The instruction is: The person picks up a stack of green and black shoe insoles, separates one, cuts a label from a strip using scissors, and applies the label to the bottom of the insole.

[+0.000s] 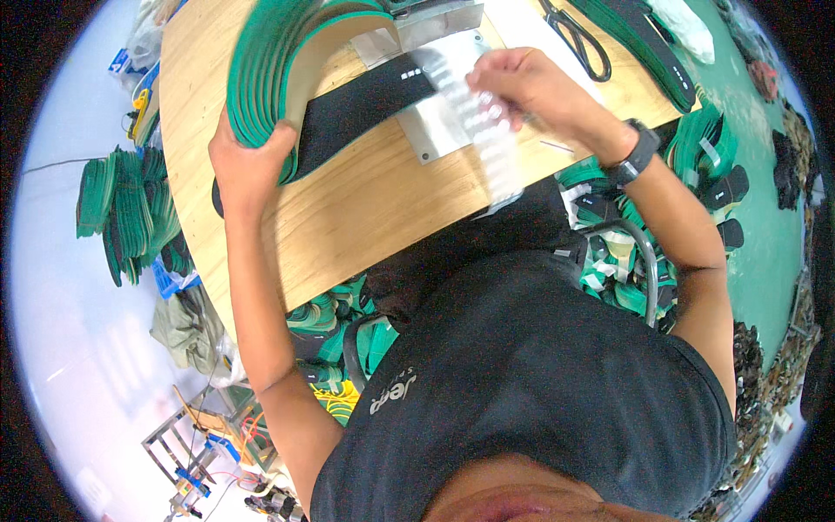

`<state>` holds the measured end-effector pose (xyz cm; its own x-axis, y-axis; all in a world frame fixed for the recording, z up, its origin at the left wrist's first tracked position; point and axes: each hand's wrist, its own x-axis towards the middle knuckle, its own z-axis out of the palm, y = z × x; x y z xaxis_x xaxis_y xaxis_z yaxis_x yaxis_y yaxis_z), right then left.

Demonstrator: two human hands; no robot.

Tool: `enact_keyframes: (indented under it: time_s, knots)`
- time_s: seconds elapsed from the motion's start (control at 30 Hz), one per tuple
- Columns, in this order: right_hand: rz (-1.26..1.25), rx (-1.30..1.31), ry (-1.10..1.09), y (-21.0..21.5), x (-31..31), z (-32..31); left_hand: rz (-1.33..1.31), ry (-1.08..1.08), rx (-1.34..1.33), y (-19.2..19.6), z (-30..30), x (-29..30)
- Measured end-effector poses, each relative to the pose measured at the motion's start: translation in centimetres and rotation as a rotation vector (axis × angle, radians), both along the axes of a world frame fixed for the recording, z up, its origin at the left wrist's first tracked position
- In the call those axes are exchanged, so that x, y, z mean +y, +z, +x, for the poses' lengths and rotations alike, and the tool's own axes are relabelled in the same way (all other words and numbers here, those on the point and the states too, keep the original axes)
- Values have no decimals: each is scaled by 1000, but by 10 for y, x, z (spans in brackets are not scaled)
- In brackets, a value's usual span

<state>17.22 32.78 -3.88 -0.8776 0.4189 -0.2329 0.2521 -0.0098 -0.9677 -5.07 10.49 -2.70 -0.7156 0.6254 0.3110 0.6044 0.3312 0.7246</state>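
My left hand is wrapped round a bent stack of green insoles at the left of the table. Under the stack, a black insole with small white print lies across a metal plate. My right hand pinches a clear strip with pale marks, which hangs over the plate and the table's near edge. Motion blurs the strip, and its upper part crosses the end of the black insole. Whether it touches the insole, I cannot tell.
Black-handled scissors lie on white paper at the back right, beside another insole stack. A metal block stands behind the plate. More insole bundles hang or lie at the left and below the table, near a chair's metal arm.
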Motion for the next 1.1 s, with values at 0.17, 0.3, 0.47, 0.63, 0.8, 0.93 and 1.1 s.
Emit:
enact_keyframes:
  time_s: [0.17, 0.3, 0.47, 0.63, 0.8, 0.93, 1.1]
  knots:
    - [494, -11, -157, 41, 84, -18, -167, -101, 134, -2, 9, -21]
    - [519, 97, -333, 72, 138, -55, -353, -382, 169, 6, -1, -29]
    - [869, 96, -283, 135, 191, -7, -417, -491, -159, 24, -42, -40]
    - [988, -446, -145, 114, 255, 103, -646, -579, -409, 22, -67, -17]
    - [620, -684, -253, 84, 211, 133, -564, -453, -358, 24, -49, -30]
    - [767, -722, -66, 65, 223, 142, -616, -364, -17, 56, -36, -34]
    - [765, -623, -105, 70, 198, 131, -604, -105, 289, 83, -18, -47]
